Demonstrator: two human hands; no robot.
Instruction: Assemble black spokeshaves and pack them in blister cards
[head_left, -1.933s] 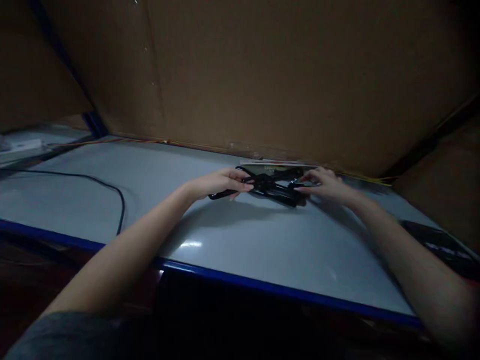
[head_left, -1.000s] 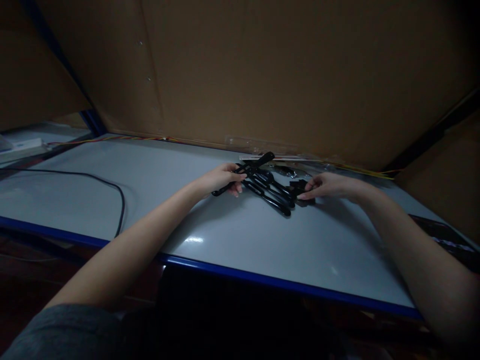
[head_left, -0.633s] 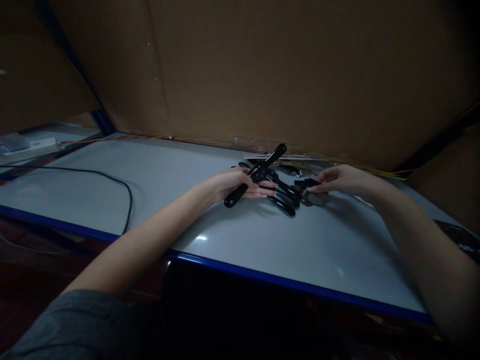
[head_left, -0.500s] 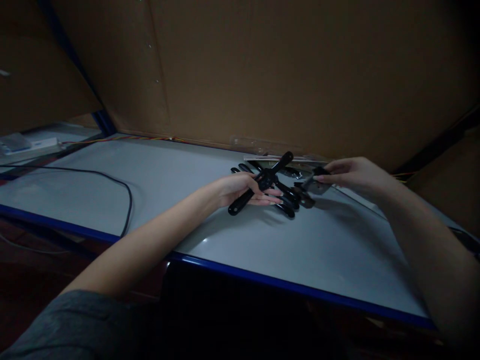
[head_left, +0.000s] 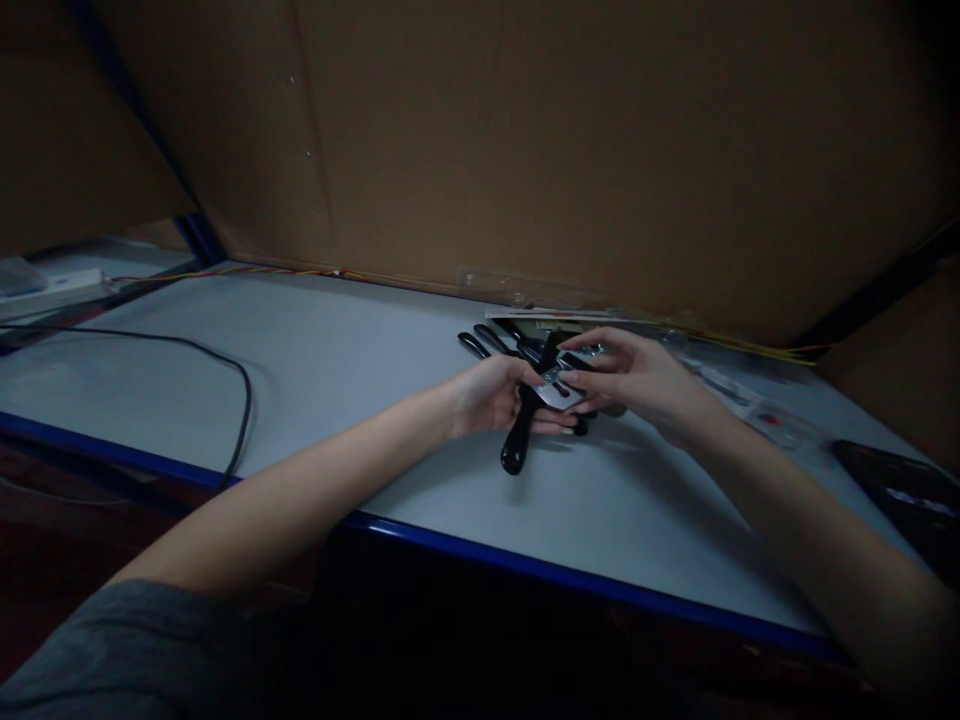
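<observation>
My left hand (head_left: 495,395) grips a black handled tool (head_left: 519,443), its handle pointing down toward me just above the grey table (head_left: 360,400). My right hand (head_left: 637,378) is closed in a pinch on a small flat grey piece (head_left: 559,394), held against the tool's upper end. Behind both hands lie several more black handled tools (head_left: 484,342) in a loose pile. The scene is dim and small details are hard to make out.
A black cable (head_left: 225,400) loops over the table's left side. Brown cardboard (head_left: 562,150) walls the back. Thin packets (head_left: 742,395) lie right of my hands, a dark flat object (head_left: 900,490) at far right. The blue front edge (head_left: 525,565) is near me.
My left hand lifted one black tool out of the pile and turned its handle toward me. My right hand picked up a small grey piece and brought it left to the tool.
</observation>
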